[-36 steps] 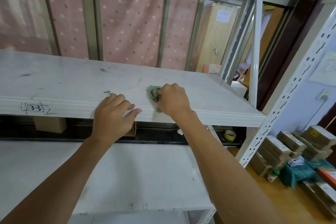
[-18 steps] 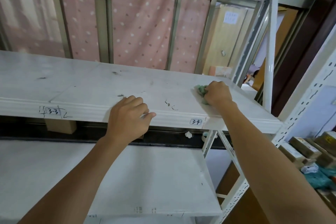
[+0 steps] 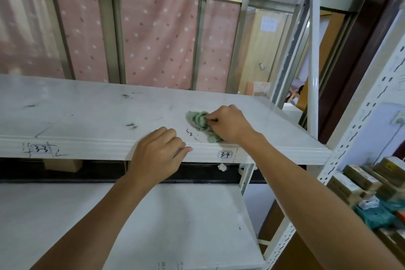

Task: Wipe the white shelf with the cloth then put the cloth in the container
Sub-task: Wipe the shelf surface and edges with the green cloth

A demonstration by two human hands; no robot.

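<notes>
The white shelf (image 3: 87, 116) runs across the view at chest height, with dark scuff marks and labels "3-3" and "3-4" on its front edge. My right hand (image 3: 230, 124) presses a crumpled pale green cloth (image 3: 198, 121) onto the shelf top, right of centre, close to the front edge. Part of the cloth is hidden under that hand. My left hand (image 3: 158, 153) rests curled over the shelf's front lip, just left of the cloth, holding nothing. No container is visible.
A lower white shelf (image 3: 153, 226) lies beneath. White perforated uprights (image 3: 359, 120) stand at the right. Stacked boxes and a teal packet (image 3: 372, 215) sit on the neighbouring rack at lower right. Pink dotted curtains (image 3: 157, 44) hang behind.
My right hand swept the cloth out to the shelf's right side, then back left toward my left hand. My left hand stayed on the front lip.
</notes>
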